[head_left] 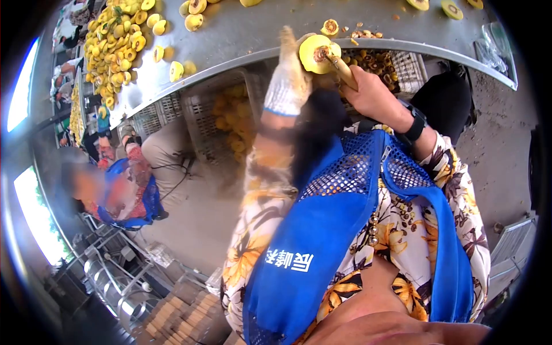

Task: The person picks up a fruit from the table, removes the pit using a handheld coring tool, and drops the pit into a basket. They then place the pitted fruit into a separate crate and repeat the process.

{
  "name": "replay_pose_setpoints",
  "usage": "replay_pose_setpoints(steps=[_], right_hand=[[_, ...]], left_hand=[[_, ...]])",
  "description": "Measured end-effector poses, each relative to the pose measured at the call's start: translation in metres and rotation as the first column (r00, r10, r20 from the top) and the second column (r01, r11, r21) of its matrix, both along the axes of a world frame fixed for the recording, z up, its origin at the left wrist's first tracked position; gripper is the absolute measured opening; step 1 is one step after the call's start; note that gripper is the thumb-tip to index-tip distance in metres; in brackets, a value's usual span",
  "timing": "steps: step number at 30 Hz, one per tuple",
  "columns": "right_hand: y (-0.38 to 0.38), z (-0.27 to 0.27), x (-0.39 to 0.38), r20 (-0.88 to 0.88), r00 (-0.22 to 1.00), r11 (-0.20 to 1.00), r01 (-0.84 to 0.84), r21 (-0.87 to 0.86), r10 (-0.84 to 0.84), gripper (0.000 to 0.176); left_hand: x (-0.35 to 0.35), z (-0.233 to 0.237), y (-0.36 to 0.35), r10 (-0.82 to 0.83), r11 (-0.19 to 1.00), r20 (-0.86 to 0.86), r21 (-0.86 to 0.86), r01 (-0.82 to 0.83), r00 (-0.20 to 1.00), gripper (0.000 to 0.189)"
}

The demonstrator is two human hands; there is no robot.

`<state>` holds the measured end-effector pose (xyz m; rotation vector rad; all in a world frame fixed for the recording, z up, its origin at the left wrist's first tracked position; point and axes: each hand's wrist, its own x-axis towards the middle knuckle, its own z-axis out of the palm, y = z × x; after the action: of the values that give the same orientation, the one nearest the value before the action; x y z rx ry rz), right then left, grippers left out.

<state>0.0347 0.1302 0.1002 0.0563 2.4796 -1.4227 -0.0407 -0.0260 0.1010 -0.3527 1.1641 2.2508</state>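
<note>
My left hand (289, 83), in a white knit glove with a stained yellowish thumb area, grips a yellow peach half (311, 50) at the table's edge. Its cut face is toward me, with a rough brown pit hollow in the middle. My right hand (371, 96), bare, is closed around the light handle of a pitting tool (344, 72). The tool's tip meets the brown hollow, and its working end is hidden there. Just beyond lies another small cut peach piece (329, 27) on the metal table (241, 40), beside scattered pit fragments (361, 34).
A heap of peach halves (118, 49) covers the table's left side. Under the edge stand a crate of brown pits (411, 72) and a crate of yellow peaches (195, 115). A clear plastic bag (493, 49) lies at the right corner. A co-worker (123, 192) sits at left.
</note>
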Motion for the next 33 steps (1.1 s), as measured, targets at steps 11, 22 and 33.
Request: replay_pose_setpoints(steps=[11,22,33], right_hand=[[-0.019,-0.015,0.014,-0.003,0.991,0.983,0.132,-0.13,-0.134,0.02],[-0.014,-0.012,0.013,0.15,0.989,0.96,0.053,-0.274,-0.011,0.013],[-0.001,0.007,0.015,0.569,0.795,0.691,0.291,-0.661,0.21,0.009]], left_hand=[[0.014,-0.044,0.03,0.282,0.906,-0.292,-0.231,-0.354,0.914,0.027],[0.011,-0.058,0.021,-0.088,0.76,-0.712,-0.5,-0.415,0.697,0.023],[0.024,-0.022,0.036,0.107,0.822,-0.448,-0.463,-0.333,0.888,0.02]])
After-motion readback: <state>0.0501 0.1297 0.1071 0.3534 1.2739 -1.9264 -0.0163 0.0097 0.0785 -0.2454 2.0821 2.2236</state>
